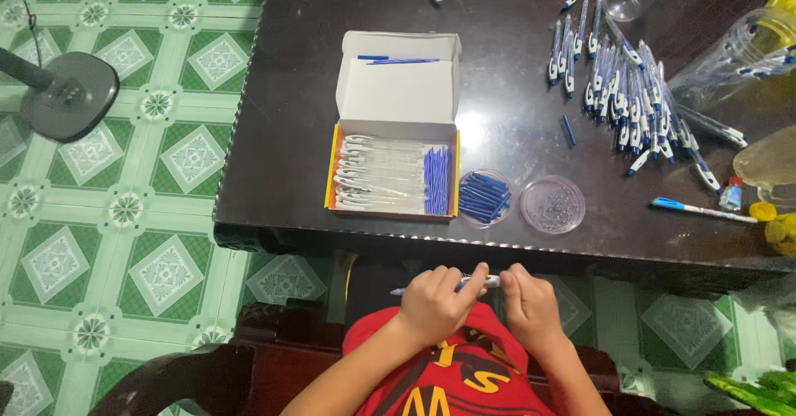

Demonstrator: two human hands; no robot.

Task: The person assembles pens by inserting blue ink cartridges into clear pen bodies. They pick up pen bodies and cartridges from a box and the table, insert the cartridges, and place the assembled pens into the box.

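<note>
Both hands hold one white and blue pen (479,282) crosswise above my lap, just below the dark table's front edge (414,238). My left hand (435,302) grips its left part, and my right hand (531,300) pinches its right end. On the table lies an open cardboard box (398,134) packed with white pens with blue tips. Beside it stand a round clear dish of blue refills (484,197) and a round clear dish of small metal springs (552,204). A heap of assembled pens (626,84) lies at the right.
Clear plastic bags with pens (730,55) and a clear cup (623,3) stand at the far right. One loose pen (701,210), a small bottle (731,194) and yellow caps (771,221) lie near the right edge. A fan base (66,94) rests on the green tiled floor.
</note>
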